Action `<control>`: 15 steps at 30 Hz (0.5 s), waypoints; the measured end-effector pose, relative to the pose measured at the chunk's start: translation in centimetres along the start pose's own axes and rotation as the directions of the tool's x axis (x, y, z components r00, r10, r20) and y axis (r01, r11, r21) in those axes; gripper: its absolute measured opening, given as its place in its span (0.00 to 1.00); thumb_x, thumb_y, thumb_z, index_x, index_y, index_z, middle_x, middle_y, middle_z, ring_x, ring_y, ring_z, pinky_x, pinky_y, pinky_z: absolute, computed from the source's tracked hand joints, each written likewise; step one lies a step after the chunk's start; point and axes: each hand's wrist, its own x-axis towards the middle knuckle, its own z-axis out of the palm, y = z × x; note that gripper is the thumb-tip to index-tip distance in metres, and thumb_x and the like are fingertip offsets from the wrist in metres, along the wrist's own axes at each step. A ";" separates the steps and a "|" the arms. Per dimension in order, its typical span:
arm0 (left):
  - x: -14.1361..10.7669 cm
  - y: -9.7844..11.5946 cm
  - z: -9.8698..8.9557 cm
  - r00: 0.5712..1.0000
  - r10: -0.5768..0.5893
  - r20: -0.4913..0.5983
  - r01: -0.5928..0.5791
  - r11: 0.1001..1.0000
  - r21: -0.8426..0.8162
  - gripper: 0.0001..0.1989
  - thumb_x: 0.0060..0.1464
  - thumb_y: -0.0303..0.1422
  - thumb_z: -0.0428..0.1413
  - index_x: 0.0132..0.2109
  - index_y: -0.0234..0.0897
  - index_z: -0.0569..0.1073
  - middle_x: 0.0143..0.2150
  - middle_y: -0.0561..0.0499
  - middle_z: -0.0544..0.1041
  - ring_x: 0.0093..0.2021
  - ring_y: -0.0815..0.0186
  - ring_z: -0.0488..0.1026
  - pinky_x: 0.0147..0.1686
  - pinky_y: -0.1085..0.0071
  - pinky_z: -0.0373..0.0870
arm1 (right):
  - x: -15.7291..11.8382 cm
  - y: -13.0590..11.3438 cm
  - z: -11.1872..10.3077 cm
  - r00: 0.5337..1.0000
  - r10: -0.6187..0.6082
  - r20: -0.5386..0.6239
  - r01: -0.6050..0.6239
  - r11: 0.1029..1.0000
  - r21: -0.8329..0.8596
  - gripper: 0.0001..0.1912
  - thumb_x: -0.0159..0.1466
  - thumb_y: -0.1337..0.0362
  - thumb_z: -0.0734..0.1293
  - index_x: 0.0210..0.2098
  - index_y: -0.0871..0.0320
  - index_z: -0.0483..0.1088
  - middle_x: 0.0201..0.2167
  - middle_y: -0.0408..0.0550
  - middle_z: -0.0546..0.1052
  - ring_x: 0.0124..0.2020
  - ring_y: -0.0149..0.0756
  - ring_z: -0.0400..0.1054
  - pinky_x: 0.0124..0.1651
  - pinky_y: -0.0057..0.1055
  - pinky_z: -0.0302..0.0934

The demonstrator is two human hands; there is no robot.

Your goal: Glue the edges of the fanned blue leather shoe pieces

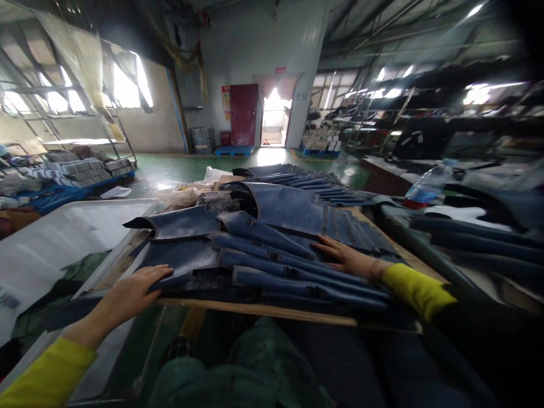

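Note:
Dark blue sheet pieces [284, 212] lie in overlapping rows on a wooden board [263, 309]. My left hand [134, 292] rests on the near left end of the pieces, palm down with its fingers stretched out. On the right, my right hand [346, 258] lies flat across the folded strips [272, 258], fingers spread. Neither hand is wrapped round anything. A curled blue piece [182, 224] sits just beyond my left hand.
A white bin [127, 218] with dark green material stands at the left. To the right are a clear bottle [429, 184] with red at its base and more blue pieces [480, 235]. Plastic wrapping [181, 196] lies behind the sheets.

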 end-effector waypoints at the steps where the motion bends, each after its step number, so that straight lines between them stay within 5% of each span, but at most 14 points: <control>1: 0.1 -0.1 0.1 1.000 -0.001 -0.010 0.001 1.000 0.002 0.22 0.56 0.39 0.48 0.56 0.42 0.69 0.58 0.50 0.69 0.57 0.60 0.66 0.58 0.63 0.61 | 0.0 -0.1 -1.3 0.998 0.018 0.052 -0.019 0.999 0.027 0.33 0.61 0.48 0.60 0.61 0.60 0.60 0.64 0.58 0.55 0.64 0.50 0.49 0.61 0.47 0.52; 4: 0.5 -0.1 0.1 0.999 -0.041 -0.019 0.041 0.999 -0.019 0.21 0.57 0.40 0.46 0.54 0.42 0.71 0.54 0.49 0.73 0.53 0.59 0.70 0.55 0.63 0.64 | 0.9 -2.0 -5.8 0.975 0.122 0.186 -0.141 0.986 0.094 0.30 0.62 0.45 0.56 0.55 0.57 0.68 0.54 0.53 0.70 0.55 0.49 0.64 0.58 0.43 0.58; 7: 1.1 0.0 -0.6 0.987 -0.158 -0.024 0.155 0.984 -0.083 0.23 0.58 0.46 0.43 0.52 0.42 0.72 0.47 0.49 0.77 0.47 0.57 0.74 0.47 0.65 0.69 | 3.0 -6.0 -8.6 0.993 0.101 0.055 -0.109 0.978 0.179 0.31 0.64 0.43 0.52 0.54 0.55 0.69 0.53 0.47 0.71 0.55 0.45 0.64 0.60 0.38 0.56; 9: 1.5 -0.5 -1.6 0.976 -0.215 -0.034 0.208 0.967 -0.149 0.25 0.58 0.48 0.42 0.52 0.40 0.72 0.46 0.50 0.78 0.46 0.59 0.74 0.46 0.68 0.68 | 4.5 -9.2 -8.7 0.987 0.161 -0.025 -0.151 0.961 0.231 0.33 0.64 0.43 0.54 0.58 0.57 0.64 0.56 0.48 0.69 0.56 0.44 0.63 0.60 0.39 0.56; 11: 2.1 -1.6 -3.4 0.962 -0.272 -0.038 0.259 0.944 -0.204 0.25 0.58 0.49 0.43 0.50 0.37 0.72 0.45 0.52 0.78 0.46 0.61 0.74 0.46 0.70 0.68 | 5.4 -11.9 -7.6 0.993 0.118 0.017 -0.119 0.960 0.255 0.31 0.64 0.46 0.56 0.59 0.58 0.63 0.54 0.50 0.70 0.54 0.42 0.66 0.57 0.37 0.59; 15: 3.6 -4.4 -10.0 0.867 -0.493 -0.076 0.476 0.863 -0.170 0.26 0.57 0.51 0.41 0.46 0.35 0.71 0.28 0.59 0.77 0.33 0.65 0.74 0.35 0.72 0.70 | 4.5 -15.5 -4.7 1.000 -0.014 0.011 0.011 0.979 0.201 0.27 0.66 0.56 0.58 0.61 0.60 0.58 0.51 0.52 0.73 0.50 0.40 0.69 0.53 0.35 0.61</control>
